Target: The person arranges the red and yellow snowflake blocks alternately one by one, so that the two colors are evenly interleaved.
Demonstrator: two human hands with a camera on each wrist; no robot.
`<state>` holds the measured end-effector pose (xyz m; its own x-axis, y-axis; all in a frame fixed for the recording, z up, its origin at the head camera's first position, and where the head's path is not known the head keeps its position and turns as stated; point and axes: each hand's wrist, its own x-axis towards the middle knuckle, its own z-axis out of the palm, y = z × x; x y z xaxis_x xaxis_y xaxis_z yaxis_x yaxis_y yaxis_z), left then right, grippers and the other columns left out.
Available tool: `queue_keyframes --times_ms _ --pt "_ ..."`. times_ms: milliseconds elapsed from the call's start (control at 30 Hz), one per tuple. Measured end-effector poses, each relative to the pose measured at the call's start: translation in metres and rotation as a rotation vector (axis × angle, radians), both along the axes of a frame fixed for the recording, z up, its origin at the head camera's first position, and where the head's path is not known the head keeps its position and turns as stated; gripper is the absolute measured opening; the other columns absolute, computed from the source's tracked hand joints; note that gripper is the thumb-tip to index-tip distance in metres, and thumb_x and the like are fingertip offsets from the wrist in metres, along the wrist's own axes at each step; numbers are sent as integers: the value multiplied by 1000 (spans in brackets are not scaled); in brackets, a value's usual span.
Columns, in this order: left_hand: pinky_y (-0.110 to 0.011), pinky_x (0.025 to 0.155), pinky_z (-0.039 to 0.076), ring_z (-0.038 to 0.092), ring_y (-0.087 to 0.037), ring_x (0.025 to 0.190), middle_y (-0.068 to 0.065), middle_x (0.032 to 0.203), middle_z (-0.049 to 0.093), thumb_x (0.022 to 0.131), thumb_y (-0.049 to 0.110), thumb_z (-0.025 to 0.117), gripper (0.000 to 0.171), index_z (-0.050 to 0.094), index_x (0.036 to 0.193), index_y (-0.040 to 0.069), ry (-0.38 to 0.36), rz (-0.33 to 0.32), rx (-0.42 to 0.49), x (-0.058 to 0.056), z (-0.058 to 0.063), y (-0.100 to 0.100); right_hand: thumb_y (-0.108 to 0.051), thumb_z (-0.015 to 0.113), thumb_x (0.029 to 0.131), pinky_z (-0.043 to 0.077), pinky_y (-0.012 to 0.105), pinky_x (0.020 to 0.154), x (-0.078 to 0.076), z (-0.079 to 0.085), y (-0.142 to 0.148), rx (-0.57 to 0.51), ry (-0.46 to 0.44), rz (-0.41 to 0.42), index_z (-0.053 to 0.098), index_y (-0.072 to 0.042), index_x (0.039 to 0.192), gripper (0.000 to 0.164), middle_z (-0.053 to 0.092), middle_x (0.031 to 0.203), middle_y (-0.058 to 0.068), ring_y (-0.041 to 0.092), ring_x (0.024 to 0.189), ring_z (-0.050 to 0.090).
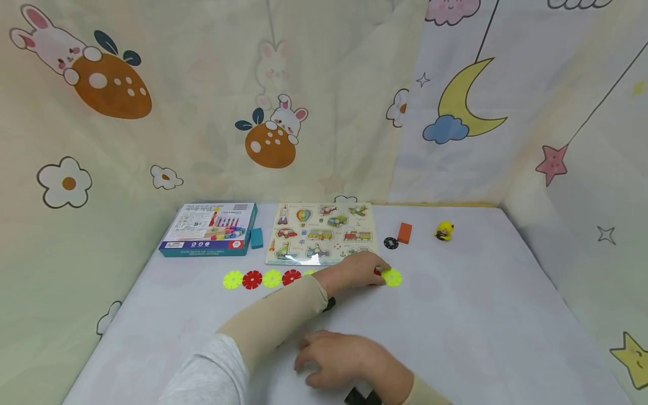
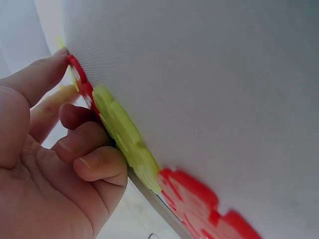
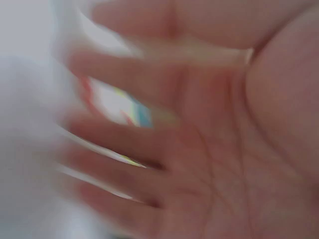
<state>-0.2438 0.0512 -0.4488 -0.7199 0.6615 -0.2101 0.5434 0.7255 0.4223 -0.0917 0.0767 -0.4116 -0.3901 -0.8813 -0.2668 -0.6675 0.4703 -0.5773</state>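
Note:
A row of notched plastic snowflake discs runs across the table, alternating yellow (image 1: 233, 279) and red (image 1: 252, 279). My left hand (image 1: 356, 270) reaches to the row's right end, where thumb and index finger pinch the edges of a yellow disc (image 1: 392, 277). Beside it is a red disc (image 2: 79, 74), partly hidden by the fingers; the other fingers curl close to another yellow disc (image 2: 122, 132). My forearm covers the row's middle. Nearer me, my right hand (image 1: 349, 360) hovers with loosely bent, spread fingers and holds nothing; its wrist view (image 3: 199, 139) is blurred.
Behind the row lie a boxed set (image 1: 207, 228), a blue block (image 1: 256, 238) and a vehicle picture board (image 1: 324, 233). To the right are a black round piece (image 1: 391, 243), an orange block (image 1: 404, 233) and a yellow duck toy (image 1: 444, 230). Printed cloth walls surround the table.

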Motion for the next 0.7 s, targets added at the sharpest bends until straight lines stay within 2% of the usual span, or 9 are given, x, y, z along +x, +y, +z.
queue_keyframes --times_ms 133,200,267,333,400,467,500,567,700 --pt "-19 73 40 50 -7 86 12 119 61 87 35 67 41 61 127 25 -27 22 15 2 0 1 -51 57 89 24 33 107 18 -32 -35 -9 366 5 39 -24 143 63 28 145 -6 11 135 20" --pt "-19 74 40 50 -6 86 12 118 61 87 35 67 41 61 127 25 -26 19 16 2 -1 2 -53 54 90 18 39 110 19 -40 -40 3 464 -1 27 -26 149 70 17 152 -5 13 139 9" --pt "-19 74 40 50 -6 86 12 118 61 87 35 67 42 61 127 26 -24 16 10 2 -2 2 -49 56 91 21 38 109 20 -42 -41 22 479 -2 29 -28 148 66 18 151 -9 11 139 12" --pt "-19 73 40 50 -6 85 12 117 61 87 36 66 42 61 128 26 -24 9 1 2 -2 2 -42 60 91 32 32 103 22 -37 -39 36 475 4 42 -27 141 56 28 147 -10 8 132 28" --pt "-19 73 40 50 -6 85 12 117 61 87 36 67 42 60 128 26 -26 5 -4 1 -2 2 -38 65 88 43 26 85 24 -30 -37 52 473 -8 60 -27 124 38 45 130 -12 3 112 45" --pt "-19 73 40 50 -6 85 12 117 61 87 36 67 42 61 128 26 -27 4 -3 1 -1 2 -36 70 84 43 22 66 27 -24 -37 70 479 -36 69 -27 103 22 54 107 -14 0 88 50" --pt "-19 73 40 50 -6 85 12 117 61 87 36 67 42 61 128 26 -27 5 -1 0 0 1 -36 72 82 41 21 60 27 -22 -38 79 474 -59 70 -27 96 17 55 98 -14 0 80 48" --pt "-19 74 40 50 -6 86 12 118 61 87 35 68 42 61 127 25 -25 8 2 0 0 1 -37 75 78 41 21 59 28 -20 -39 95 447 -118 70 -25 94 21 52 91 -14 0 75 46" --pt "-19 75 39 50 -6 86 12 117 62 86 35 68 42 62 126 24 -22 2 12 0 0 1 -36 78 75 47 21 68 28 -24 -42 111 336 -231 66 -21 110 40 51 106 -9 0 84 47"
